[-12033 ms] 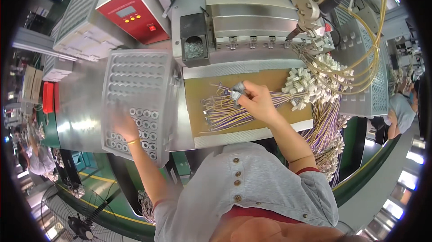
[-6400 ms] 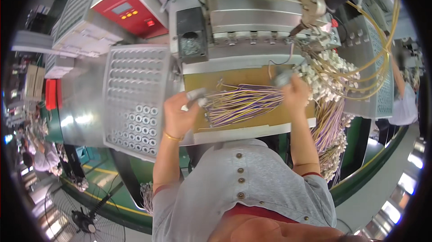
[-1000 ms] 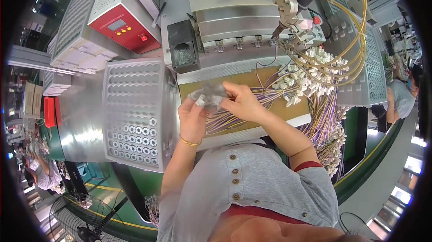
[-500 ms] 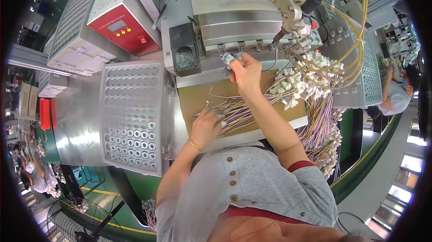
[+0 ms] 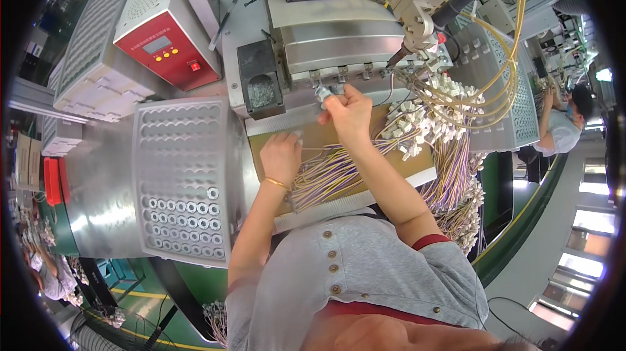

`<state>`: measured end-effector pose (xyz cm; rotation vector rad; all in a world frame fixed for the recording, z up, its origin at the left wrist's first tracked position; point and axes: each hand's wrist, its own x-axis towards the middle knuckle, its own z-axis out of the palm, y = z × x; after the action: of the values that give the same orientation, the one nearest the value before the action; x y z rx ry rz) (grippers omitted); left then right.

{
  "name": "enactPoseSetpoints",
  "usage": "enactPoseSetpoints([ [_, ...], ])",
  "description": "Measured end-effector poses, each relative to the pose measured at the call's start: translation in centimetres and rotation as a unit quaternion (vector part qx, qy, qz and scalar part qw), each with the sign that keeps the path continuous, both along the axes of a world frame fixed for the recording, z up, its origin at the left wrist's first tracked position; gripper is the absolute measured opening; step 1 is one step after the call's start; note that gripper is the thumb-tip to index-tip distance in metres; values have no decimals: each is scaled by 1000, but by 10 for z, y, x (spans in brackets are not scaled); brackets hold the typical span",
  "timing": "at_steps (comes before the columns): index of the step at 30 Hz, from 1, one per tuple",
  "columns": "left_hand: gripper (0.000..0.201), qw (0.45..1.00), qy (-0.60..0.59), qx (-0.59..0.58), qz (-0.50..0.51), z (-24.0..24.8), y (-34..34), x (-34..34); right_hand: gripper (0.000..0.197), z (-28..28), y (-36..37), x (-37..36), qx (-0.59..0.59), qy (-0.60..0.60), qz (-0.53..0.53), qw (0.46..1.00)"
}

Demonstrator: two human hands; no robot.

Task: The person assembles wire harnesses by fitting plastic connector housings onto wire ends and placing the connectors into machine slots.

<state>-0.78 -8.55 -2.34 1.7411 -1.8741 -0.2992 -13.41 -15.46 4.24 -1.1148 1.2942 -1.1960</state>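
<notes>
My right hand is closed on a small silvery metal part, held at the front of the metal fixture by its row of small clamps. The part's exact kind is hidden by my fingers. My left hand is closed, lower and to the left, over the brown work board. A thin pale wire runs from its fingers to the right. Beside it lies a bundle of yellow, purple and white wires, with white connectors at the right end.
Left of the board stands a clear tray with rows of round metal parts. Behind it sits a red-fronted control box. A black bin stands beside the fixture. A soldering-type tool and yellow tubes hang at the right. A co-worker sits far right.
My left hand has moved up and left from the wire bundle, and the pale wire now runs straighter. My right hand stays at the fixture with the metal part. The view has shifted slightly.
</notes>
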Motion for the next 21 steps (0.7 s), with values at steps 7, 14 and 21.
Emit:
enactPoseSetpoints([
  [7,11,988,121,-87,33,18,-7,5,16,0,-1,23,12,-269,-54,962],
  [14,13,989,102,-101,21,49,8,13,15,8,11,-82,-302,342,-1,890],
  [21,11,985,161,-59,26,58,30,11,24,-11,-84,-236,-157,476,-225,836],
])
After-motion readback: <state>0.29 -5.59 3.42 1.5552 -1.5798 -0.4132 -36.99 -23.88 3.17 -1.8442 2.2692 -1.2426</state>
